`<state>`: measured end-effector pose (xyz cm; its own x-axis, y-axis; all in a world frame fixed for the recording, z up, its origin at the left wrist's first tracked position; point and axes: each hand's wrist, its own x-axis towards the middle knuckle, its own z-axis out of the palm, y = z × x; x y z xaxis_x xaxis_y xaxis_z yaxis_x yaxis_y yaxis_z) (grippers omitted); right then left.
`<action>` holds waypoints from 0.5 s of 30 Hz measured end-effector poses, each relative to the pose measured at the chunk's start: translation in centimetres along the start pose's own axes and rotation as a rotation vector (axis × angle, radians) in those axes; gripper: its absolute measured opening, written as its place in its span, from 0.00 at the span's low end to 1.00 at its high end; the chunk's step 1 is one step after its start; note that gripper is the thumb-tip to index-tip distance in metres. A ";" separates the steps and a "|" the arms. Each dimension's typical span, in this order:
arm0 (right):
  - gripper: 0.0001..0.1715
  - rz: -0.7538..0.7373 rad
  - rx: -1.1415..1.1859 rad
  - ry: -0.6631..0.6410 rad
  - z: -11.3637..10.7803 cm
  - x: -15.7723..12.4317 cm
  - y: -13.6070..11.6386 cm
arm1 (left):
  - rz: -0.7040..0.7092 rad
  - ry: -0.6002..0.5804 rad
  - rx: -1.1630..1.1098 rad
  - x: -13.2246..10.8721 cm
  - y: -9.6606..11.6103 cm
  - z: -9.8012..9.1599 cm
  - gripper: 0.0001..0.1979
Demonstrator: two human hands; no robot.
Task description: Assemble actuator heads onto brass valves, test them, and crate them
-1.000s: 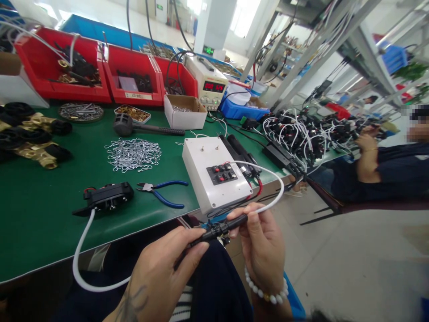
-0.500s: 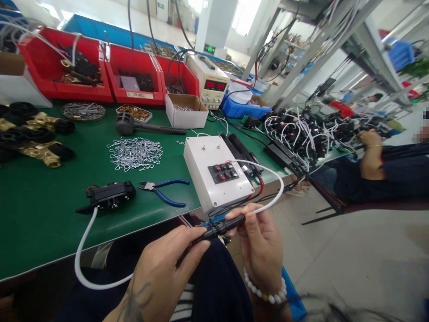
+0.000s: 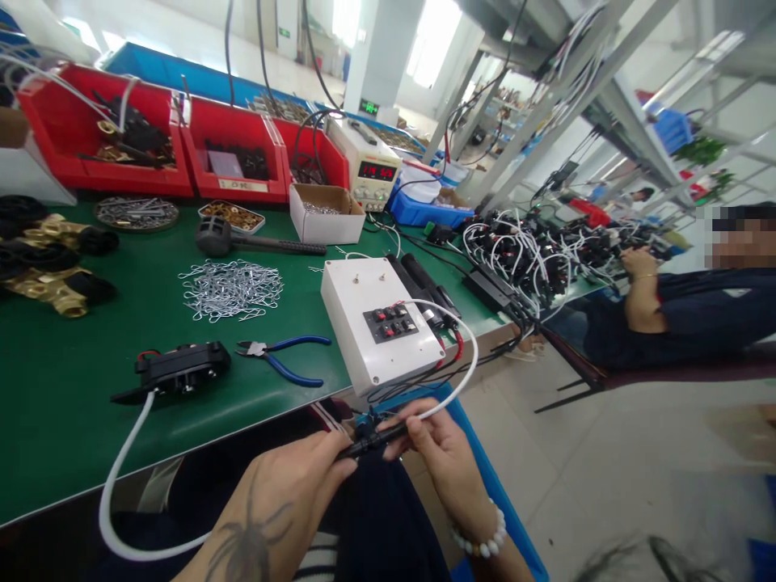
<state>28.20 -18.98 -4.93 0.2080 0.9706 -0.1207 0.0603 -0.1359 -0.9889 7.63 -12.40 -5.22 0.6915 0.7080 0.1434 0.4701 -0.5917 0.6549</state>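
Between my hands runs a black cable connector (image 3: 369,444), held just past the bench's front edge. Thumb and fingers of my left hand (image 3: 297,477) pinch its left end. My right hand (image 3: 445,457), with a white bead bracelet at the wrist, grips the right end. From there a white cable (image 3: 474,356) arcs up to the red and black terminals on a white box (image 3: 379,323). Another white cable (image 3: 112,485) leads from under my left hand to a black plastic unit (image 3: 182,369) on the bench. Blue-handled cutters (image 3: 284,358) lie beside that unit.
On the green bench (image 3: 73,436) are a pile of wire clips (image 3: 234,289), a black mallet (image 3: 255,240), brass fittings (image 3: 61,283) and red bins (image 3: 230,153). A power supply (image 3: 367,166) stands behind. A blue crate (image 3: 509,517) is below my right hand; another person sits at right.
Both hands and the connector have shifted slightly left in view, as has the whole scene. The power supply's red display reads differently. Both hands keep their grip on the connector.
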 end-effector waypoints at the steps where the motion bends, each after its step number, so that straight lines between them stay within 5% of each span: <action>1: 0.13 0.058 -0.169 -0.128 -1.3 -0.2 0.0 | 0.003 -0.052 0.039 -0.1 -0.3 0.2 0.09; 4: 0.11 0.145 -0.673 -0.393 -6.0 -0.1 -1.0 | 0.017 0.002 0.116 0.2 -1.2 0.7 0.12; 5: 0.12 0.124 -0.774 -0.329 -7.4 0.4 -1.5 | 0.009 0.074 0.126 0.5 -1.5 0.8 0.14; 8: 0.20 -0.059 -0.928 0.217 -10.5 3.9 -3.1 | -0.026 0.286 0.142 2.3 -1.8 1.4 0.23; 10: 0.28 -0.165 -1.061 0.484 -11.1 7.6 -3.7 | -0.031 0.324 0.138 3.7 -1.9 1.9 0.27; 15: 0.40 -0.125 -1.222 0.417 -9.3 15.8 -2.7 | -0.008 0.261 0.063 6.7 -2.1 3.5 0.29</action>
<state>40.43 -5.14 -3.38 0.4091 0.8855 0.2204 0.9018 -0.3555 -0.2456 13.20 -7.77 -8.28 0.5267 0.7833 0.3300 0.5139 -0.6027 0.6104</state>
